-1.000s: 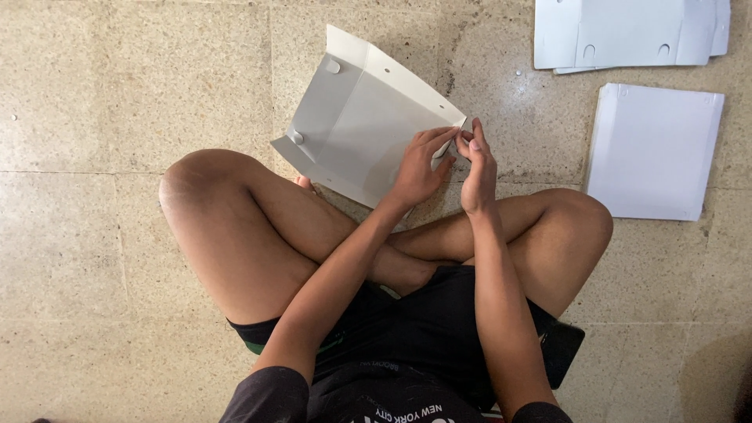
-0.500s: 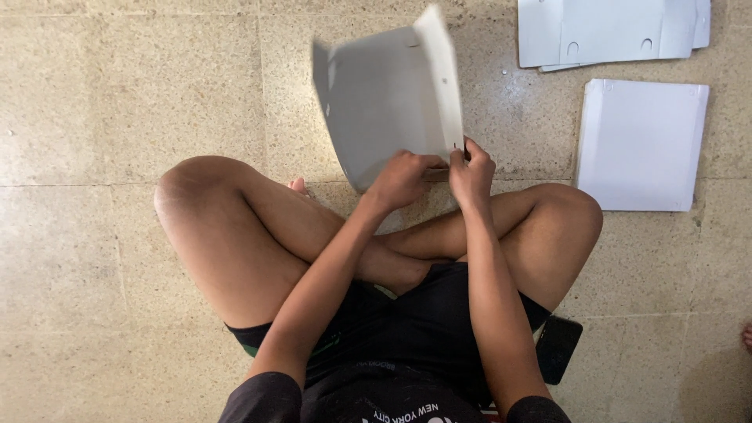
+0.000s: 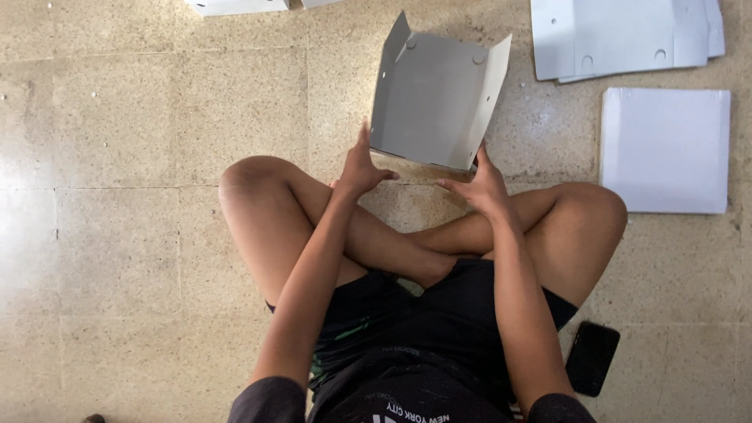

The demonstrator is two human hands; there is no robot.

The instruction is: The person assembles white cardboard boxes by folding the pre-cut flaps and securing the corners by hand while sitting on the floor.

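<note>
While both hands, left (image 3: 360, 168) and right (image 3: 482, 184), spread open, they seemingly steady a grey folded sheet (image 3: 435, 98).

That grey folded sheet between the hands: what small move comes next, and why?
Probably close both hands onto the grey sheet. Its two side flaps stand up, while the left hand and right hand sit open at its near corners, barely touching.

Soft, even light fills the view, bright enough to show the speckle of the stone floor (image 3: 117, 157). Shadows are faint, with a thin dark band under the folded grey sheet (image 3: 435, 94). The white sheets (image 3: 666, 149) look slightly washed out. Focus is sharp throughout.
</note>
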